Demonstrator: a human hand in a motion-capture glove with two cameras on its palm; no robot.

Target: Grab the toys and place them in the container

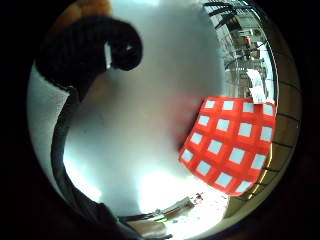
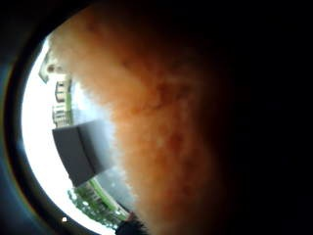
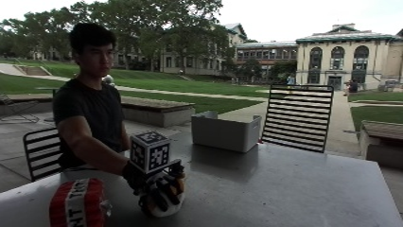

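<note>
Right hand (image 3: 157, 187) fingers curled round orange plush toy (image 3: 165, 204): soft, light, squashy; grip round body. Container (image 3: 225, 132) well beyond hand.

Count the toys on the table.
2. A red TNT block toy lies at the near table edge; an orange plush toy is gripped in the gloved right hand beside it. None visible elsewhere.

Gloved right grip (image 3: 159, 188) lowered at end of extended forearm, fingers (image 3: 165, 195) curled round an orange-and-white plush toy (image 3: 165, 204), palm facing down.
</note>
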